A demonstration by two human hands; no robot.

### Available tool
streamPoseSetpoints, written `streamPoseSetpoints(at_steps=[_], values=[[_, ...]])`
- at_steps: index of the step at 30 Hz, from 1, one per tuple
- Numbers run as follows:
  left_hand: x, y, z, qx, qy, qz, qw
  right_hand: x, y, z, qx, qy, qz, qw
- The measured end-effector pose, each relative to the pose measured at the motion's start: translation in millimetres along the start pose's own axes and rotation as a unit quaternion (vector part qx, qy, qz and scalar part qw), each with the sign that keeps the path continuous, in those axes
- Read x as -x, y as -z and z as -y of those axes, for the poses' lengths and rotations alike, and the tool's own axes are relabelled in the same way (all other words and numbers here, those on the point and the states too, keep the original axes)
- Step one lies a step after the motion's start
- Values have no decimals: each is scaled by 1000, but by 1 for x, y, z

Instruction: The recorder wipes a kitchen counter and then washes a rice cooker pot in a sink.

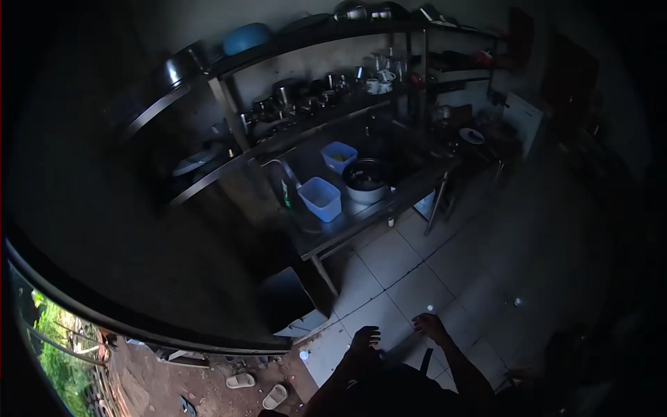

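1. The left hand [364, 340] hangs low in the view above the pale tiled floor [389, 260], its fingers loosely curled and downward, with nothing in its hold
2. The right hand [431, 325] sits just beside it to the right, fingers spread and slack, also holding nothing; a dark strap runs down between the two forearms
3. Both hands are over the tiles and well apart from the table; the nearest things to them are small white specks on the floor
4. To the left below, past a dark doorsill, a pair of light sandals [257, 389] lies on bare earth, with green plants at the far left edge
5. Further off stands a metal table [347, 226] on thin legs; a dark box [285, 299] sits on the floor by its near leg
6. On the table a pale blue tub [321, 198] stands nearest, a steel pot [366, 181] just beside it to the right, and a second blue tub [339, 156] behind them
7. Farthest, metal shelves [292, 132] along the wall carry pots, cups and a blue bowl [246, 36] on the top tier
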State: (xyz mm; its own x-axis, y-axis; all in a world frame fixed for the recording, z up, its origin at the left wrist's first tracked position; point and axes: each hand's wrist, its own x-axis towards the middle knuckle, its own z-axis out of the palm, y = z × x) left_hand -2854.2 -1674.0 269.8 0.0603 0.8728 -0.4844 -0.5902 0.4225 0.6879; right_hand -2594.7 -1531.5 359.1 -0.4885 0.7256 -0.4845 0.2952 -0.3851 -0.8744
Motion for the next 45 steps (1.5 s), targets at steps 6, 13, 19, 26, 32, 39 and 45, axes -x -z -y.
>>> streamPoseSetpoints(at_steps=[6, 13, 19, 26, 32, 39, 45], values=[[-112, -88, -100, -109, -99, 91, 985, -44, 41, 64, -64, 38, -45, 996], [-206, -100, -259, -264, -367, -153, 879, -197, 64, 188, 67, 233, 14, 970], [-260, -111, -374, -296, -409, -375, 777, -348, 17, 363, 199, 431, 34, 879], [-329, -108, -410, -410, -390, -514, 645, -497, -16, 373, 655, 184, 111, 725], [-342, -117, -414, -351, -376, -554, 654, -544, -24, 327, 647, 196, 187, 713], [-341, -121, -428, -360, -330, -594, 639, -538, -9, 394, 425, 218, 243, 844], [-344, -121, -429, -349, -313, -610, 638, -527, -16, 363, 576, 444, 307, 614]])
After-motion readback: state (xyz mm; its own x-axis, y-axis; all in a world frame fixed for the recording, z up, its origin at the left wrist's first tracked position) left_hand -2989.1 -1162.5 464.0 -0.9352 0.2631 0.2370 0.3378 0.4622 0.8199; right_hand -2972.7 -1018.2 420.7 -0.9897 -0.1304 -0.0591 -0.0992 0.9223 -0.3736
